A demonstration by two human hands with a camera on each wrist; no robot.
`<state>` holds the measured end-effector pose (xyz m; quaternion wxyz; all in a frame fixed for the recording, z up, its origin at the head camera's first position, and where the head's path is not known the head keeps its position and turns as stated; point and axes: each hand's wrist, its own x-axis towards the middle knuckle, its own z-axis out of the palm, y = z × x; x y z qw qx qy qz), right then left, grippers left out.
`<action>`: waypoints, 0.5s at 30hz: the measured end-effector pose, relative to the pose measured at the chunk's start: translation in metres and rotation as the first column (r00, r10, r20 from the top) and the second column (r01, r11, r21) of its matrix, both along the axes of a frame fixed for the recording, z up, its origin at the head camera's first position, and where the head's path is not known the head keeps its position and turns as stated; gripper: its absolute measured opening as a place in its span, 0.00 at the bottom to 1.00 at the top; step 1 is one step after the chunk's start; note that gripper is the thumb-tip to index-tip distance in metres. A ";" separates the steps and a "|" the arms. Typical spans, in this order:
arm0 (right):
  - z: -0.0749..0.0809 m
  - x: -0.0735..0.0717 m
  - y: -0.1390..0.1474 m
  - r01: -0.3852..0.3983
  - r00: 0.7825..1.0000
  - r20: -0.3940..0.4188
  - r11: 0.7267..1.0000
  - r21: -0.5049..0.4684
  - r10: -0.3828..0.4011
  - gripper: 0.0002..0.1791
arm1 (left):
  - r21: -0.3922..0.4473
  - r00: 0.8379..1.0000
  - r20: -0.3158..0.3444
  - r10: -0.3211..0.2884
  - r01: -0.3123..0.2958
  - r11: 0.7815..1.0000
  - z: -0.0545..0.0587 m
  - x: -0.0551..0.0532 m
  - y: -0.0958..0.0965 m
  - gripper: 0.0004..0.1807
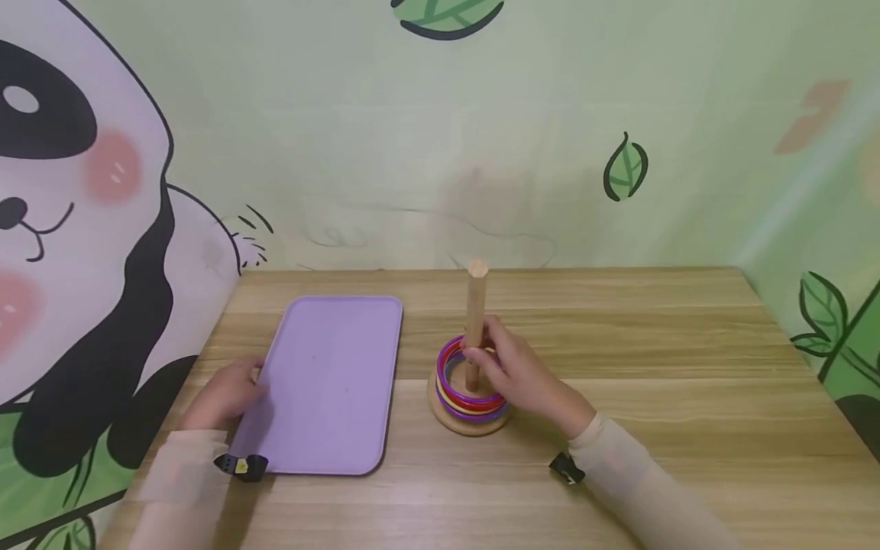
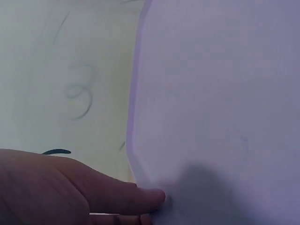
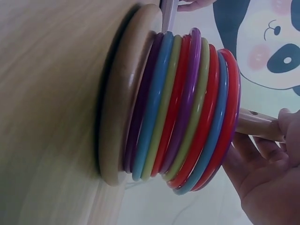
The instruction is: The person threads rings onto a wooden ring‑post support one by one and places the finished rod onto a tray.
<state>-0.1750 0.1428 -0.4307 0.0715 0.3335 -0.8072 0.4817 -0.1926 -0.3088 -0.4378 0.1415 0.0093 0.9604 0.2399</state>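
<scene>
A lilac tray (image 1: 337, 382) lies flat on the table, and my left hand (image 1: 227, 393) grips its left edge. In the left wrist view, my thumb (image 2: 145, 199) rests on the tray's rim (image 2: 132, 108), with fingers partly hidden below. To the tray's right stands a ring-toss stand with a round wooden base (image 3: 124, 108) and an upright wooden post (image 1: 476, 305). Several purple, blue, yellow-green and red plastic rings (image 3: 180, 103) are stacked around the post. Just above the rings, my right hand (image 1: 519, 370) holds the post, thumb on the near side and fingers behind it.
The wood-grain table (image 1: 653, 367) reaches a wall cloth (image 1: 344, 137) printed with a panda and leaves at the back and sides. Black wrist straps (image 1: 567, 467) sit on both forearms.
</scene>
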 end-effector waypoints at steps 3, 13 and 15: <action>-0.001 -0.001 0.001 0.007 1.000 -0.010 1.000 -0.006 -0.007 0.11 | -0.010 1.000 -0.004 -0.011 0.011 1.000 -0.003 -0.003 -0.002 0.32; -0.003 0.000 0.001 0.013 1.000 0.006 0.997 -0.082 -0.012 0.12 | -0.018 0.999 0.000 -0.033 0.033 0.999 -0.008 -0.006 -0.005 0.35; -0.002 0.000 0.000 0.015 1.000 0.002 0.996 -0.085 -0.015 0.12 | -0.012 1.000 0.013 -0.028 0.028 1.000 -0.008 -0.005 -0.005 0.35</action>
